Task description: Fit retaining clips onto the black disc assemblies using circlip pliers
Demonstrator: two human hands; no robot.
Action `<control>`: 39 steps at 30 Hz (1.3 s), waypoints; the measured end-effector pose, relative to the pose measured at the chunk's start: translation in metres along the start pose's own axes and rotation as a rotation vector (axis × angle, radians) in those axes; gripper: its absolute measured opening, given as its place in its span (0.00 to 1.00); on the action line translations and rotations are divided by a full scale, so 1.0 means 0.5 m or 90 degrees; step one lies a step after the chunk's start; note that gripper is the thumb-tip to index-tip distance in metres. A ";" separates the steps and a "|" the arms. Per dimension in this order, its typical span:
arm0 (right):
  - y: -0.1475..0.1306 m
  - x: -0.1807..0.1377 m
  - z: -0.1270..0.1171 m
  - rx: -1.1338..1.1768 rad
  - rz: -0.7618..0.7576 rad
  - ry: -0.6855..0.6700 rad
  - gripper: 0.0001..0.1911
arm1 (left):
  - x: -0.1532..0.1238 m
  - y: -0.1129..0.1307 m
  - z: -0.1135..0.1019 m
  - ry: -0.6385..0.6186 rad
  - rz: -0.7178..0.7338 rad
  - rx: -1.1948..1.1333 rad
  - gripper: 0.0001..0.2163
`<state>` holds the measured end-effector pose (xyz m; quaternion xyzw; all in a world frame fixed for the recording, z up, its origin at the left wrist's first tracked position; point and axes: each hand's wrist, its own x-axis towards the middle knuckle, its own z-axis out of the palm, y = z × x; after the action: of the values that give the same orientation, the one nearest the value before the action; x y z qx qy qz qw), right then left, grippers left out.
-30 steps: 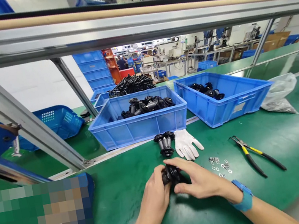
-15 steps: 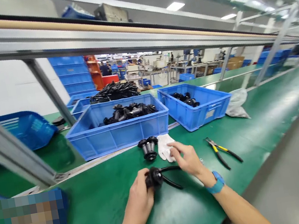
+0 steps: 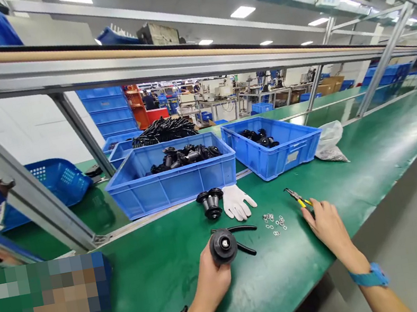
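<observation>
My left hand (image 3: 212, 279) is closed around a round black plastic part (image 3: 223, 246), its open end turned toward me just above the green bench. My right hand (image 3: 328, 226) has reached to the right and lies over the yellow-handled pliers (image 3: 297, 197); its fingers curl on the handles, whose jaws stick out to the upper left. Black-handled pliers (image 3: 243, 238) lie beside the held part. Several small metal rings (image 3: 274, 221) are scattered between my hands. Two black parts (image 3: 211, 202) and a white glove (image 3: 236, 201) lie further back.
Two blue crates (image 3: 175, 183) (image 3: 287, 155) holding black parts stand behind the work spot, with a third heaped crate (image 3: 121, 150) beyond. A blue basket (image 3: 59, 179) is at left, a clear plastic bag (image 3: 329, 142) at right. Slanted metal frame posts (image 3: 26, 201) cross the left. The bench edge runs by my right arm.
My right hand has left the black part and glove area and moved right onto the yellow-handled pliers. My left hand has turned the black part to face me. The black-handled pliers now lie free.
</observation>
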<state>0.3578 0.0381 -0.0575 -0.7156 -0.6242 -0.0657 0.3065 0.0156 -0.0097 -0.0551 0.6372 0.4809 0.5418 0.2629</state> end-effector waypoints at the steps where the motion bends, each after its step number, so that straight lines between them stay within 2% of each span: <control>1: -0.007 -0.009 -0.008 0.020 -0.019 0.000 0.29 | -0.007 -0.011 0.004 0.021 -0.008 -0.009 0.13; 4: -0.054 -0.059 -0.049 0.141 -0.109 -0.016 0.24 | -0.027 -0.046 0.014 0.083 -0.027 -0.022 0.17; 7: -0.128 -0.120 -0.102 0.273 -0.247 -0.092 0.14 | -0.045 -0.068 0.018 0.092 -0.037 -0.022 0.18; 10: -0.190 -0.160 -0.141 0.289 -0.319 -0.161 0.11 | -0.058 -0.070 0.017 0.072 -0.023 -0.008 0.17; 13: -0.221 -0.175 -0.150 0.238 -0.349 -0.169 0.13 | -0.062 -0.055 0.013 0.047 0.006 0.012 0.18; 15: -0.227 -0.176 -0.146 0.199 -0.362 -0.156 0.15 | -0.059 -0.038 0.010 0.026 0.029 0.028 0.17; 20: -0.228 -0.175 -0.138 0.147 -0.386 -0.137 0.15 | -0.038 0.016 0.003 -0.061 0.090 0.046 0.07; 23: -0.225 -0.177 -0.137 0.144 -0.393 -0.137 0.17 | -0.028 0.041 0.000 -0.096 0.105 0.032 0.05; 28: -0.220 -0.179 -0.134 0.136 -0.392 -0.144 0.18 | -0.024 0.059 0.000 -0.117 0.121 0.010 0.06; 36: -0.215 -0.175 -0.141 0.110 -0.407 -0.155 0.17 | -0.020 0.062 -0.002 -0.158 0.124 -0.013 0.10; 39: -0.212 -0.173 -0.143 0.082 -0.420 -0.135 0.17 | -0.018 0.065 -0.001 -0.173 0.121 -0.022 0.11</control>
<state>0.2613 -0.0692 -0.0035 -0.4578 -0.8528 -0.0473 0.2468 0.0262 -0.0309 -0.0310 0.7428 0.3692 0.4809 0.2841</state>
